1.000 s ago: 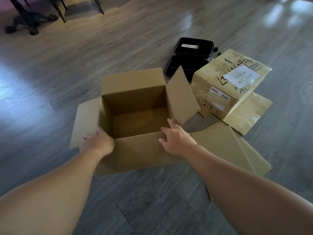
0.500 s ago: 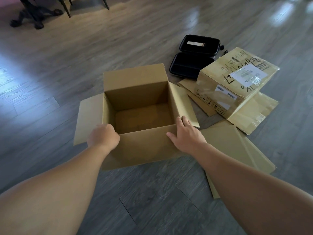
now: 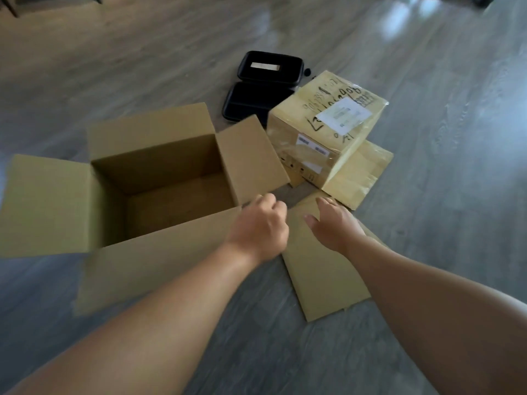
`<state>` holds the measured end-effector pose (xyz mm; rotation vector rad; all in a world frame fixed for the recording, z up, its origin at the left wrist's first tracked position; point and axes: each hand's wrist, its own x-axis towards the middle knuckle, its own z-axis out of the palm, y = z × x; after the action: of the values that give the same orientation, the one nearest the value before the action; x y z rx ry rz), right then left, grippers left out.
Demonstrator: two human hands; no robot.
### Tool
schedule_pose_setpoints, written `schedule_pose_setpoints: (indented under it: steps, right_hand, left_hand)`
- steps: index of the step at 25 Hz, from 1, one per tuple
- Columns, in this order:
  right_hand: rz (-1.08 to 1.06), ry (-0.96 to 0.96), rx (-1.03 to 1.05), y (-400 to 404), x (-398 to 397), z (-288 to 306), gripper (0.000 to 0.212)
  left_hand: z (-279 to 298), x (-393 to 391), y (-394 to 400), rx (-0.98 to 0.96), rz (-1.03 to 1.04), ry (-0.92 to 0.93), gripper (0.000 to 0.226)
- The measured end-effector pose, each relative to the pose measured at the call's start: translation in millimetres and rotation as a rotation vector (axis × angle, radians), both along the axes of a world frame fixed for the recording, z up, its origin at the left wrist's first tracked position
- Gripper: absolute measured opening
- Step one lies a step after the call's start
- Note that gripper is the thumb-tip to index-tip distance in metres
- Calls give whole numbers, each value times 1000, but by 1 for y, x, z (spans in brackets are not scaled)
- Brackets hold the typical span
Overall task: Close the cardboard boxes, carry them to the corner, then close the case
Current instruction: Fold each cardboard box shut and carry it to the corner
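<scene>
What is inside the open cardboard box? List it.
Nothing shows inside the open cardboard box: only its bare brown walls and part of its floor. The near wall hides the front strip of the floor, so anything lying there cannot be seen.

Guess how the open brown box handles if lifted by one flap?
Probably light: the open brown box looks empty inside. Its flaps stand loose and unfolded, so they would likely bend at the crease rather than carry it. The walls look stiff; a grip low on both sides seems safer.

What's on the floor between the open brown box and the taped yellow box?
In the head view, only the open box's right flap juts toward the taped box.
</scene>
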<state>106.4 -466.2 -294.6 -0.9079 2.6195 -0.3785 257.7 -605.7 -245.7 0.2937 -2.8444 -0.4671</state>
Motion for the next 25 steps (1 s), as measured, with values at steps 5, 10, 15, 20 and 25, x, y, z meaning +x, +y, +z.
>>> schedule_pose_setpoints:
  steps: [5,10,15,20,25]
  right_hand:
    - [-154,-87,260,81,-42,-29,32]
    - [-217,-199,355,115,-58,-65,39]
    - [-217,-235,389,112,-60,-77,53]
    - [-169,-195,393,107,-50,-78,28]
    - [-128,-207,405,106,-28,-78,24]
  left_hand:
    - [-53,-33,59,145,99,-522,11]
    - [-108,-31,86,276,285,-799,5]
    - [-118,-42,103,313,342,-781,7]
    - [-118,-47,95,424,454,-668,19]
    - [-118,-39,88,487,539,-575,13]
